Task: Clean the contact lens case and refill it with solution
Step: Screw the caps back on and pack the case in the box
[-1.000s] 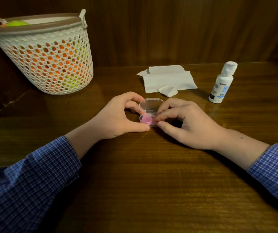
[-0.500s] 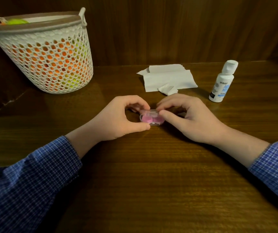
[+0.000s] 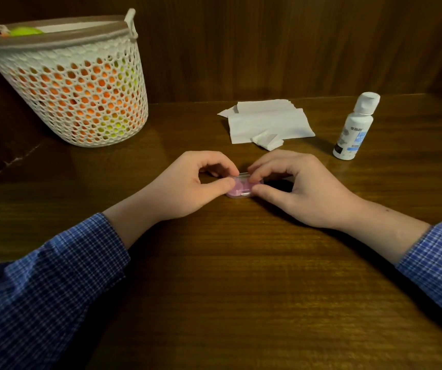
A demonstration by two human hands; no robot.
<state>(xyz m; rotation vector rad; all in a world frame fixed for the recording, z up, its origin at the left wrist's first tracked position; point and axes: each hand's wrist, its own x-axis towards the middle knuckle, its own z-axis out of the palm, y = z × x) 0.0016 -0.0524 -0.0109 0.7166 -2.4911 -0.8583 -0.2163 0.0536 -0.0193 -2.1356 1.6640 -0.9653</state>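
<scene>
Contact lens case [image 3: 242, 188], pink under a clear lid, flat on table [image 3: 241, 276] mid-front. Left hand [image 3: 187, 185] and right hand [image 3: 294, 188] pinch its ends, fingertips on lid. Press evenly; keep it level. Solution bottle [image 3: 354, 128] upright, right; tissues [image 3: 267, 124] behind.

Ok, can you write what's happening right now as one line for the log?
step: pressing case lid | left hand: pinches contact lens case | right hand: pinches case | solution bottle: capped, upright | tissues: behind case
</scene>
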